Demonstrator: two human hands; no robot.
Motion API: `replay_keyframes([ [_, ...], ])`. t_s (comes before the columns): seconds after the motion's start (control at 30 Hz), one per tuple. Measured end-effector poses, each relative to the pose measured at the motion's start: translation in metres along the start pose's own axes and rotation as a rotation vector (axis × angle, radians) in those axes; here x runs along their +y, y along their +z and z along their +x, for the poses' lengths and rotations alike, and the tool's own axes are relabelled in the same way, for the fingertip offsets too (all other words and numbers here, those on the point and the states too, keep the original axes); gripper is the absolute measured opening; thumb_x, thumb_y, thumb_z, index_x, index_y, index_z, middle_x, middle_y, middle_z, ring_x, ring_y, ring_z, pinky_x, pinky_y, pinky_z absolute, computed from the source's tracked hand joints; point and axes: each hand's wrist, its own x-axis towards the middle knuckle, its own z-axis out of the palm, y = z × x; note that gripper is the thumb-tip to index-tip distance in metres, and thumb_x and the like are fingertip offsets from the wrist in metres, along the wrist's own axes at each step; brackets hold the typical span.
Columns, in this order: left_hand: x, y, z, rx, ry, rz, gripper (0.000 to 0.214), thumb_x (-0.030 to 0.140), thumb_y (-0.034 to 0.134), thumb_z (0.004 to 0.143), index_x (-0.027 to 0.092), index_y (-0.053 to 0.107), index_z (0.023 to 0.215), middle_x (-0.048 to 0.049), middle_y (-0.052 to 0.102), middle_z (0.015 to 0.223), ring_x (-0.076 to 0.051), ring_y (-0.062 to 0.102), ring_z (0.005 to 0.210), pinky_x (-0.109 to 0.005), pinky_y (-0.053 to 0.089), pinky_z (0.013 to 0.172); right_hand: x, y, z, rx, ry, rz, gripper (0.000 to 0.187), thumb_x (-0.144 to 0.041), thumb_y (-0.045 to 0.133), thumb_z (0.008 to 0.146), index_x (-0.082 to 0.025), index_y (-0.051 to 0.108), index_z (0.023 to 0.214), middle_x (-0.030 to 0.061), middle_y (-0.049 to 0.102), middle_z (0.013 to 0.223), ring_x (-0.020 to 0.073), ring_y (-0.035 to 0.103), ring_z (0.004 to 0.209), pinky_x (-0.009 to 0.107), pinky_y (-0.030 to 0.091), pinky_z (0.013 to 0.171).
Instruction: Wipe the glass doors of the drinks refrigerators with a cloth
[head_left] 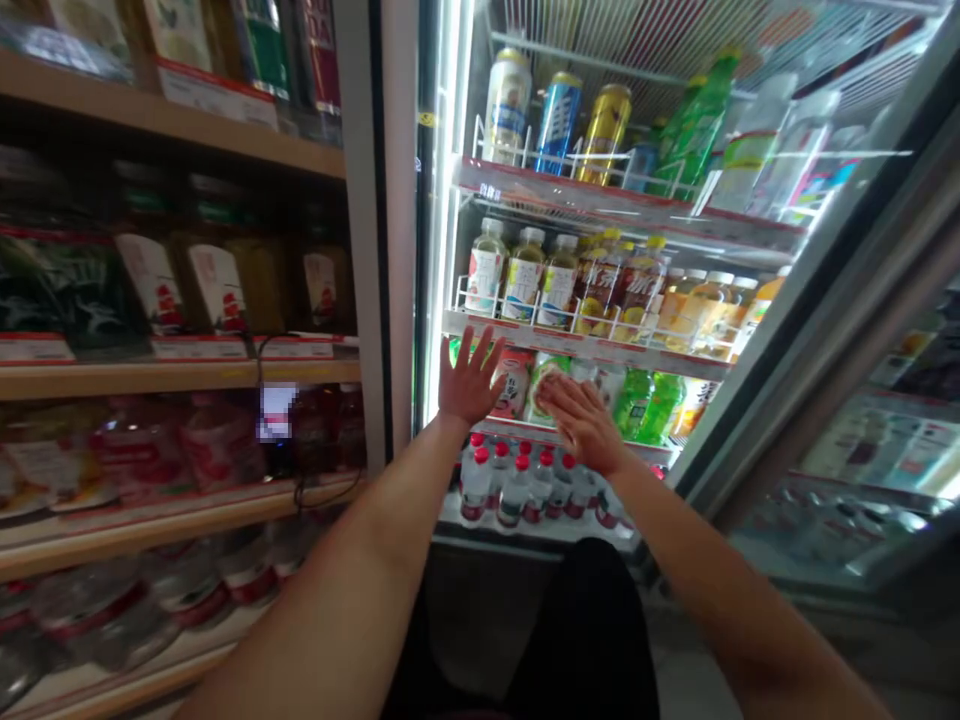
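Left hand (470, 378) spread, empty; right hand (581, 418) apart, grip unclear, center frame. Red-labelled drink (514, 382) upright between them; green-labelled drink (553, 364) beyond, nearer right hand, on cooler shelf (517, 430).

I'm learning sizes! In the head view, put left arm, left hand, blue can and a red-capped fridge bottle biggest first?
Left arm
Left hand and blue can: too alike to rank
Red-capped fridge bottle

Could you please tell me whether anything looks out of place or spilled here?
A dark cable dangles over a shelf edge on the left, beside a small lit screen; electronics look odd among bottled drinks. I see no spill.
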Motion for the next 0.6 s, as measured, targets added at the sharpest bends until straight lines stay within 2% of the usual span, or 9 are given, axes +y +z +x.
replay_keyframes([
  [0.03,0.0,0.0,0.0,0.0,0.001,-0.003,0.059,0.043,0.044,0.1,0.023,0.039,0.155,-0.0091,0.029,0.162,-0.029,0.003,0.155,-0.06,-0.007,0.124,0.001,-0.003,0.002,-0.007,0.002,0.002,0.048,-0.015,0.048,0.097,-0.025,0.056,0.143,0.0038,0.049,0.151,0.0203,0.03,0.15,0.048,0.023,0.126],
  [0.07,0.0,0.0,0.0,0.001,0.001,-0.006,0.059,0.043,0.044,0.1,0.023,0.038,0.155,-0.009,0.029,0.163,-0.029,0.003,0.155,-0.059,-0.007,0.125,0.005,-0.007,0.007,0.04,0.047,-0.009,0.047,-0.015,0.048,0.097,-0.023,0.056,0.142,0.0047,0.049,0.152,0.021,0.03,0.15,0.049,0.024,0.126],
  [0.17,0.0,0.0,0.0,0.008,-0.006,-0.024,0.059,0.042,0.045,0.1,0.024,0.038,0.155,-0.0083,0.028,0.163,-0.029,0.004,0.155,-0.059,-0.007,0.125,0.018,-0.015,0.025,0.325,0.246,-0.069,0.045,-0.019,0.048,0.098,-0.018,0.055,0.143,0.0091,0.046,0.153,0.0244,0.028,0.151,0.053,0.028,0.124],
  [0.23,0.0,0.001,0.0,0.019,-0.005,-0.035,0.058,0.043,0.045,0.1,0.024,0.038,0.155,-0.0081,0.028,0.163,-0.029,0.004,0.155,-0.058,-0.007,0.125,0.02,-0.014,0.029,0.43,0.318,-0.106,0.046,-0.019,0.048,0.099,-0.017,0.054,0.144,0.0105,0.043,0.155,0.0259,0.027,0.151,0.056,0.031,0.122],
  [0.3,-0.001,0.003,0.0,0.048,0.011,-0.033,0.058,0.044,0.044,0.1,0.023,0.039,0.155,-0.0084,0.029,0.163,-0.029,0.004,0.155,-0.058,-0.007,0.125,0.014,-0.01,0.024,0.36,0.265,-0.116,0.047,-0.017,0.048,0.098,-0.018,0.053,0.144,0.0095,0.044,0.155,0.0261,0.025,0.152,0.056,0.029,0.123],
  [0.4,-0.002,0.005,-0.001,0.105,0.05,-0.009,0.058,0.043,0.045,0.1,0.022,0.039,0.154,-0.0093,0.031,0.162,-0.028,0.004,0.155,-0.057,-0.008,0.125,0.008,-0.01,0.016,0.114,0.053,-0.081,0.049,-0.014,0.05,0.096,-0.022,0.054,0.144,0.0058,0.049,0.152,0.0236,0.028,0.151,0.052,0.027,0.125],
  [0.43,-0.003,0.006,-0.001,0.118,0.058,0.001,0.058,0.042,0.045,0.1,0.022,0.039,0.154,-0.0095,0.032,0.161,-0.028,0.004,0.155,-0.057,-0.008,0.125,0.01,-0.012,0.016,0.076,0.022,-0.069,0.05,-0.013,0.05,0.095,-0.022,0.054,0.144,0.0052,0.049,0.151,0.0232,0.03,0.15,0.051,0.027,0.125],
  [0.5,-0.003,0.006,-0.001,0.131,0.064,0.017,0.058,0.042,0.046,0.1,0.021,0.04,0.154,-0.0097,0.032,0.161,-0.028,0.004,0.155,-0.057,-0.009,0.125,0.018,-0.019,0.025,0.13,0.075,-0.06,0.051,-0.014,0.05,0.094,-0.022,0.053,0.145,0.0059,0.047,0.153,0.0245,0.03,0.15,0.053,0.025,0.125],
  [0.6,-0.003,0.006,-0.001,0.133,0.064,0.02,0.058,0.042,0.046,0.1,0.021,0.04,0.154,-0.0099,0.033,0.161,-0.028,0.005,0.155,-0.057,-0.009,0.125,0.028,-0.023,0.041,0.34,0.256,-0.061,0.053,-0.015,0.047,0.095,-0.02,0.05,0.148,0.0079,0.041,0.157,0.028,0.025,0.152,0.057,0.025,0.125],
])
